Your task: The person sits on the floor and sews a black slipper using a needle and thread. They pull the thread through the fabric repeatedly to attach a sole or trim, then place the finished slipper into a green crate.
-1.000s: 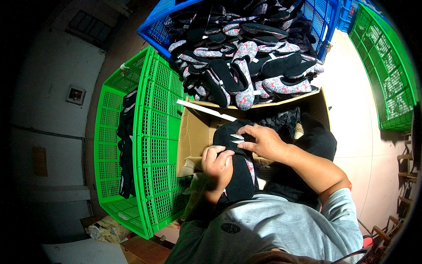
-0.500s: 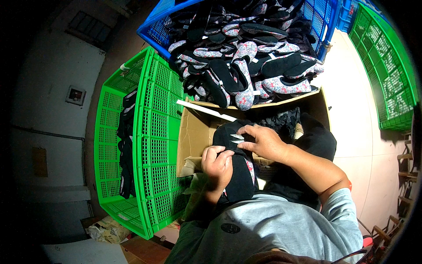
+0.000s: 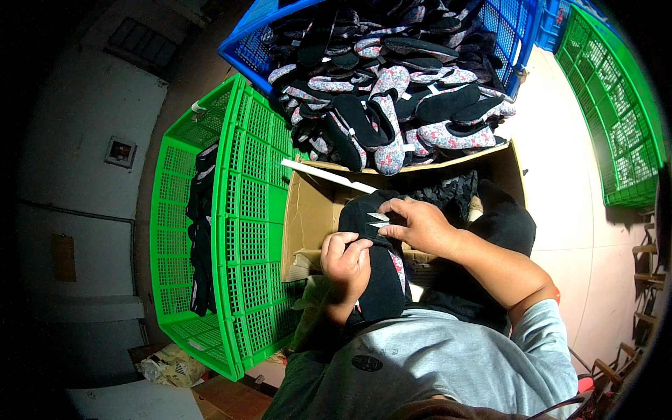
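Observation:
A black slipper with floral trim (image 3: 383,290) lies across my lap, its sole toward me. Around its left edge my left hand (image 3: 346,264) is closed, thumb and forefinger pinching the fabric. My right hand (image 3: 424,227) grips small thread snips (image 3: 379,217), whose two pointed metal blades stand apart over the black fabric near my left fingertips. The rest of the snips is hidden in my palm. What the blade tips touch is too small to make out.
An open cardboard box (image 3: 312,213) stands before me, a white strip (image 3: 329,176) across its corner. Beyond it, floral slippers (image 3: 448,135) spill from a blue crate (image 3: 245,52). A green crate (image 3: 255,224) stands at left, another green crate (image 3: 612,112) at far right.

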`<move>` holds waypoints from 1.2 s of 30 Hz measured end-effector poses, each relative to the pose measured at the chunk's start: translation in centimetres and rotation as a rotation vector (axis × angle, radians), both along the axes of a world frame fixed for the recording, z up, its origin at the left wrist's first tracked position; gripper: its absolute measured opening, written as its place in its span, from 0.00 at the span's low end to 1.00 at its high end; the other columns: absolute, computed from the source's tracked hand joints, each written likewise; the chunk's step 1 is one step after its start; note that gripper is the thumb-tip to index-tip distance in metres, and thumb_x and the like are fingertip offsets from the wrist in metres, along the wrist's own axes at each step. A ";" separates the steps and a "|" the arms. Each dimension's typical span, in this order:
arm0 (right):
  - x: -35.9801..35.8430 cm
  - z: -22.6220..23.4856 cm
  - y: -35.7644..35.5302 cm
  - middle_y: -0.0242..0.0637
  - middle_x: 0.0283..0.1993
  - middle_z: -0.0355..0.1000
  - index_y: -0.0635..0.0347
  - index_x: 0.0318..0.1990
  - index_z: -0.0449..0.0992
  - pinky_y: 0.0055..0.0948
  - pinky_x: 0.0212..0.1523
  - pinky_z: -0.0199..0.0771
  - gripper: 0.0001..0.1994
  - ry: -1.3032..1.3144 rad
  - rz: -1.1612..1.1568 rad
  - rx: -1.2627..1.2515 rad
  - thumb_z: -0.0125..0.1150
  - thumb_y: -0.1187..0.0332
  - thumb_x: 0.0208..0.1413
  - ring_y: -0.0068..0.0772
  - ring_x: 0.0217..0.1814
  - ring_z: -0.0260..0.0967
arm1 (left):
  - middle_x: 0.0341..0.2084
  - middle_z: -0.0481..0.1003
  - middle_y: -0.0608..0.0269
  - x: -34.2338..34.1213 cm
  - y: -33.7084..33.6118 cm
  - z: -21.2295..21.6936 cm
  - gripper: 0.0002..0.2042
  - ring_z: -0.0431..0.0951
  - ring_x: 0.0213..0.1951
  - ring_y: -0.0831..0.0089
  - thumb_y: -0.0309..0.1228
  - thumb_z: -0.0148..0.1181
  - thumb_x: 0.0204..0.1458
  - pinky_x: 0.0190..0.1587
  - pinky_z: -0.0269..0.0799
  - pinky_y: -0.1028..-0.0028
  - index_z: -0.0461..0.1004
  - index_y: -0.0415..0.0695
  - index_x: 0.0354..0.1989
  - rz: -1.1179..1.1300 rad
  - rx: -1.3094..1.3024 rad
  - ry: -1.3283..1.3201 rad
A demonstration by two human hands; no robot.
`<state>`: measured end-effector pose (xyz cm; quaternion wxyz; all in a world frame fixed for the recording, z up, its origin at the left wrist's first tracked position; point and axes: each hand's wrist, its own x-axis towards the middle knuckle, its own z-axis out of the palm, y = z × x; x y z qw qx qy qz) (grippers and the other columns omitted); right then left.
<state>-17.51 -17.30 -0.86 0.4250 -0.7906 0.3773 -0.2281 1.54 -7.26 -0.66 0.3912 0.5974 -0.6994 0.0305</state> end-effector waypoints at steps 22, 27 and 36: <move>-0.1 0.0 -0.2 0.47 0.38 0.75 0.52 0.51 0.77 0.46 0.42 0.75 0.18 -0.016 -0.019 -0.004 0.70 0.56 0.57 0.52 0.41 0.76 | 0.32 0.75 0.60 0.0 0.0 0.0 0.12 0.77 0.37 0.57 0.16 0.70 0.35 0.40 0.73 0.62 0.80 0.47 0.28 0.009 -0.012 -0.001; -0.1 -0.1 -0.3 0.46 0.37 0.75 0.52 0.51 0.77 0.46 0.42 0.75 0.18 -0.033 -0.020 0.004 0.70 0.56 0.58 0.52 0.40 0.76 | 0.32 0.75 0.60 0.0 0.0 0.0 0.12 0.77 0.37 0.57 0.16 0.70 0.35 0.40 0.73 0.62 0.80 0.47 0.28 0.006 -0.006 -0.004; -0.1 -0.2 -0.2 0.47 0.37 0.76 0.53 0.51 0.78 0.46 0.42 0.75 0.18 -0.056 0.001 -0.006 0.70 0.57 0.57 0.52 0.41 0.77 | 0.32 0.75 0.60 0.0 0.0 0.1 0.12 0.77 0.37 0.57 0.16 0.70 0.35 0.40 0.73 0.62 0.81 0.47 0.28 0.003 -0.005 -0.003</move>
